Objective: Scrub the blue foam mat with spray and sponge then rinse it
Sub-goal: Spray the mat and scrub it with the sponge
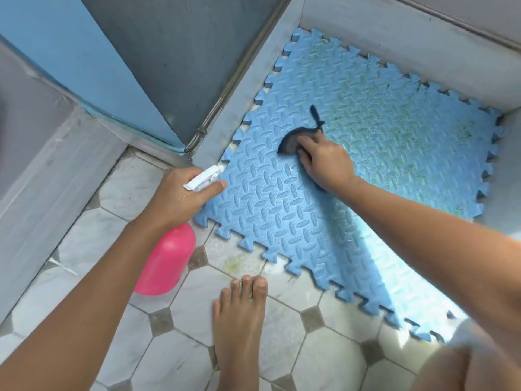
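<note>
While our right hand (324, 162) presses a dark sponge (293, 141) onto the mat (282, 210), fingers curled over it, our left hand (180, 193) grips the white trigger head (204, 177) of a pink bottle (166, 261), the nozzle aimed toward the mat's near-left corner. We see the mat lying flat, its far part inside a grey walled recess (248, 88) and its near edge out on the tiled floor (174, 356). Greenish grime marks the mat's far right area. A thin dark piece sticks up beyond the sponge; it may be a handle or strap, but we cannot tell. Our bare foot (239, 328) stands on the tiles just beside the mat's toothed edge.
</note>
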